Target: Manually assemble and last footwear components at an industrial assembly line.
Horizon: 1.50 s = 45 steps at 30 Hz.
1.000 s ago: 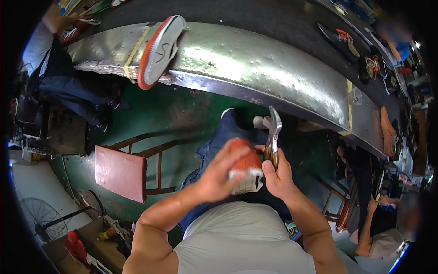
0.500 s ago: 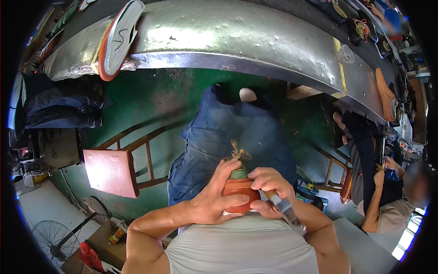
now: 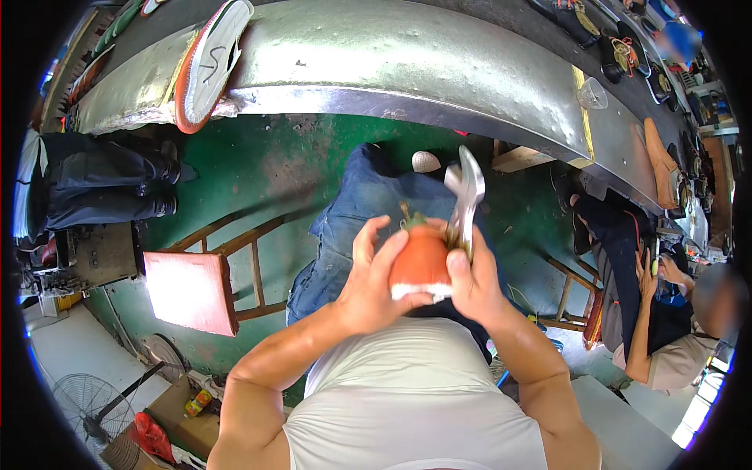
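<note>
An orange-brown shoe upper [image 3: 423, 257] stretched over a last is held up in front of my chest, its white lower edge toward me. Green material and a bit of frayed string show at its far end. My left hand [image 3: 368, 274] is closed round the left side, thumb on the leather. On the other side my right hand [image 3: 479, 286] grips metal lasting pincers [image 3: 468, 188], their head pointing up and away from me; the fingers also rest against the shoe. The pincers' handles are mostly hidden in the hand.
A metal-topped bench [image 3: 376, 55] runs across beyond my knees, with a white-soled orange shoe [image 3: 207, 70] over its edge. A stool [image 3: 190, 290] stands left, a fan [image 3: 94, 407] lower left. A co-worker [image 3: 658, 329] sits right; another person's legs [image 3: 110, 180] show left.
Both hands have lifted the shoe up and away from my chest and tipped it. The pincers have swung from pointing down toward me to pointing up and away.
</note>
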Available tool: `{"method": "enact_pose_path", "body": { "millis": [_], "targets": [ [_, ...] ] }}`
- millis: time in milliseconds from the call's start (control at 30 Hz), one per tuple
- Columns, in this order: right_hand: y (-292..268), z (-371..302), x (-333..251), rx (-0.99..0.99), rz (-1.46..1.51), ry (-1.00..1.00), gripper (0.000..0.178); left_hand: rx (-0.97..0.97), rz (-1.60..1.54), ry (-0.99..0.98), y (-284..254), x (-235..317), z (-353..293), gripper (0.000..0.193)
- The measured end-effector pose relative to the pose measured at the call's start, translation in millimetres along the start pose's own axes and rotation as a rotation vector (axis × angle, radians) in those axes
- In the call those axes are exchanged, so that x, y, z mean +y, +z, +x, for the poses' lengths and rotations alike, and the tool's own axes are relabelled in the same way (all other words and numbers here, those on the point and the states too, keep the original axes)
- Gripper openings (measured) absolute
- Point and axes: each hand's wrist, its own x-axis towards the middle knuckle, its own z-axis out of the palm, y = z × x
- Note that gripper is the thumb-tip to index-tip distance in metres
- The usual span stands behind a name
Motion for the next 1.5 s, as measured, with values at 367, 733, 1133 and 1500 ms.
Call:
{"method": "enact_pose_path", "body": {
  "millis": [367,733,1133,1500],
  "targets": [
    [-6.6,-30.1,123.8,0.194,-0.033,0.37,0.035,-0.051,-0.638,-0.773,38.5,-100.8,54.1,0.06],
    [-8.7,-44.4,128.8,0.299,-0.047,0.433,0.039,-0.256,0.25,-0.552,69.7,-66.6,80.6,0.045],
    [-9.1,-47.2,117.0,0.299,-0.095,0.458,0.042,-0.084,0.11,-0.489,65.9,-69.0,20.6,0.037],
    [-66.4,-77.5,74.6,0.048,-0.33,0.499,0.039,-0.557,-0.297,-0.601,44.2,-74.8,2.5,0.095]
  ]
}}
